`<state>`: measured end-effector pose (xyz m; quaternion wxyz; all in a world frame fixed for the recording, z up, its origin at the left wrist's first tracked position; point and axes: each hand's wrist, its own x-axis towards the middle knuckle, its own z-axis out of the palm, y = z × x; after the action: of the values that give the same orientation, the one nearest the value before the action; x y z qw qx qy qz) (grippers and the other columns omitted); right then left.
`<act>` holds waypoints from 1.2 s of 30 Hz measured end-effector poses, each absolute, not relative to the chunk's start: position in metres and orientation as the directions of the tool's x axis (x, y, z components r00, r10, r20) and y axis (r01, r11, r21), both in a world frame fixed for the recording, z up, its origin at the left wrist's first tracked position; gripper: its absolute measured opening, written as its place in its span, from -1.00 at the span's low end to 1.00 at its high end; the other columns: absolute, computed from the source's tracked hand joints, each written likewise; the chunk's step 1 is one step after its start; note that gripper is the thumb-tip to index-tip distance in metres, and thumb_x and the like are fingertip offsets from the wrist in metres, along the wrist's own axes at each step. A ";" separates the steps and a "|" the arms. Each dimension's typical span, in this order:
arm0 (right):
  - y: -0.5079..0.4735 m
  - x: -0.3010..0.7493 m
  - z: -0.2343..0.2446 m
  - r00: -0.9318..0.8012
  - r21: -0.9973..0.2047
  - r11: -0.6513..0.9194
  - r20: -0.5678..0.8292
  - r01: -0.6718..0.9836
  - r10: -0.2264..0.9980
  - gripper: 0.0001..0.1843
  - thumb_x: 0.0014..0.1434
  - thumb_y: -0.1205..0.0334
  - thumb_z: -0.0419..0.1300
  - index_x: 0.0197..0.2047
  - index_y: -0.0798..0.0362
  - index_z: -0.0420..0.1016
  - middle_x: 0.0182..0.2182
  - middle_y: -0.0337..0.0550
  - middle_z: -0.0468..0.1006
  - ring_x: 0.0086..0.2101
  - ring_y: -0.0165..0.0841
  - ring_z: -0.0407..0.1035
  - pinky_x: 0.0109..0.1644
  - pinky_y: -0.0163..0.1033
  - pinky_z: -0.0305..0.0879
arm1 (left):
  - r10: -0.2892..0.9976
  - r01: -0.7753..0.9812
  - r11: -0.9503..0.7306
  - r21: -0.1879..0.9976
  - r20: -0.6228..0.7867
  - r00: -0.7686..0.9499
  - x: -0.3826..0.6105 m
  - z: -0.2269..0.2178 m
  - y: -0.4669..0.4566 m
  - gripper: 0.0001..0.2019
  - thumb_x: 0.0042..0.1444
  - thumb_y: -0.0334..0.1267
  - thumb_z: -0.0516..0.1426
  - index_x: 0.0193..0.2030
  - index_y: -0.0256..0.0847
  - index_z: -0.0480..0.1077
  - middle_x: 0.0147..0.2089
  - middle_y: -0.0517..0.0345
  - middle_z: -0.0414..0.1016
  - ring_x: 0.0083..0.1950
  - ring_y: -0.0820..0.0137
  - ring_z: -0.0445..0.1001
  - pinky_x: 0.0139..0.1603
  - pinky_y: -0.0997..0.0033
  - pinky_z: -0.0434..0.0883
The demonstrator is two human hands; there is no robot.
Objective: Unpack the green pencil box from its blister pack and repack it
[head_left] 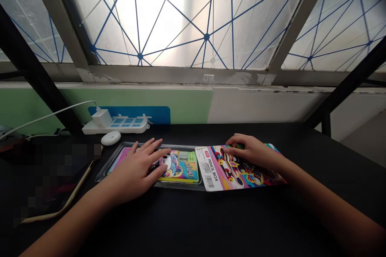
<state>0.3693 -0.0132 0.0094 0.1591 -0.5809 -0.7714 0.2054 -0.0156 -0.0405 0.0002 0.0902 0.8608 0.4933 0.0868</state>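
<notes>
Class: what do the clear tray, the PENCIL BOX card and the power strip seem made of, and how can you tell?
Clear tray: probably thin, glossy plastic; it is see-through with a shiny rim.
PENCIL BOX card: likely printed cardboard, smooth; it looks flat and thin.
Power strip: seemingly hard plastic, satin white; its rounded body looks moulded.

Colourful pencil box (181, 165) in clear tray (177, 185); printed card (221, 174) beside it.

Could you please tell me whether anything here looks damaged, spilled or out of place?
Nothing looks spilled. The window ledge has dark, chipped-looking patches toward the right, and the window frame carries whitish smears. The PENCIL BOX card under the right hand lies slightly askew to the clear tray.
</notes>
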 end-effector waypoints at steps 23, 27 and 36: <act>-0.034 0.309 0.002 -0.157 -0.646 0.122 0.004 0.754 0.988 -0.53 0.19 -0.27 0.16 -0.22 -0.01 0.51 -0.28 -0.12 0.59 -0.28 -0.21 0.45 -0.27 -0.20 0.32 | 0.901 0.732 -0.428 0.530 0.188 0.391 0.018 0.003 -0.053 -0.52 0.30 0.09 0.02 0.28 0.00 0.34 0.47 0.03 0.17 0.48 0.02 0.09 0.45 -0.25 -0.07; -0.036 0.303 0.002 -0.199 -0.581 0.189 0.047 0.792 0.979 -0.55 0.25 -0.25 0.11 -0.23 -0.02 0.50 -0.23 -0.09 0.57 -0.24 -0.20 0.45 -0.21 -0.18 0.33 | 0.923 0.460 -0.352 0.815 0.222 0.313 0.023 0.013 -0.059 -0.59 0.29 0.08 0.05 0.16 -0.01 0.42 0.43 0.07 0.25 0.38 0.04 0.28 0.34 0.00 0.28; -0.021 0.372 0.017 -0.327 -0.635 0.134 -0.197 0.760 0.924 -0.42 0.06 -0.24 0.32 0.04 -0.08 0.50 -0.02 -0.14 0.60 -0.06 -0.09 0.50 0.00 -0.14 0.42 | 0.963 -0.045 -0.217 0.975 0.207 -0.174 -0.014 0.003 -0.025 -0.59 0.36 0.08 -0.12 0.05 -0.16 0.33 0.29 -0.10 0.41 0.36 0.13 0.33 0.28 0.00 0.33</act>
<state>0.3719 -0.0212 0.0165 0.1226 -0.5669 -0.7430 0.3341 -0.0137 -0.0250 0.0025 0.4152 0.4905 0.4678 0.6068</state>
